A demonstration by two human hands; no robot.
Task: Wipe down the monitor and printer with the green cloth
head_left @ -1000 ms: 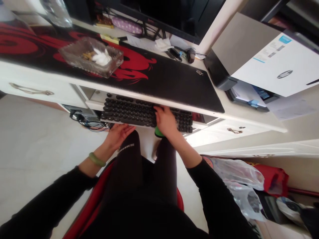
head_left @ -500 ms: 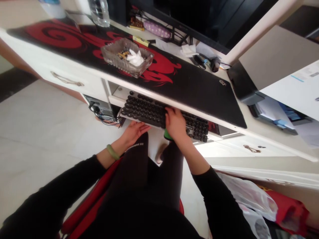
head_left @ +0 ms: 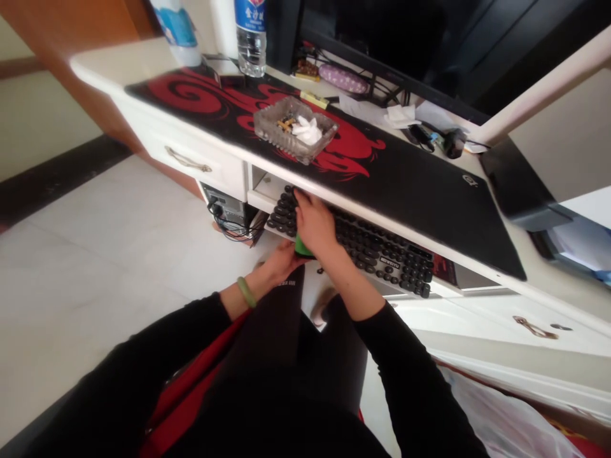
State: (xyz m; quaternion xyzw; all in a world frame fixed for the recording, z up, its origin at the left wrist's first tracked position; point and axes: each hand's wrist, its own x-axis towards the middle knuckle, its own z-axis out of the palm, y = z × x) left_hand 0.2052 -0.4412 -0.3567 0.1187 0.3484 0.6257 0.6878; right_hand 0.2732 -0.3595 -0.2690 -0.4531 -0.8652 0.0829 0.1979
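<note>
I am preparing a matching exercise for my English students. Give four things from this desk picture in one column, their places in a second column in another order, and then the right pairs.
Things
1. Glass ashtray
2. Pale green bangle
3. Plastic water bottle
4. Black round-key keyboard

Places
A. On a shelf below the desktop
B. Around the left wrist
C. On the red and black desk mat
D. Upright beyond the mat's far edge

Pairs: 1-C, 2-B, 3-D, 4-A
</note>
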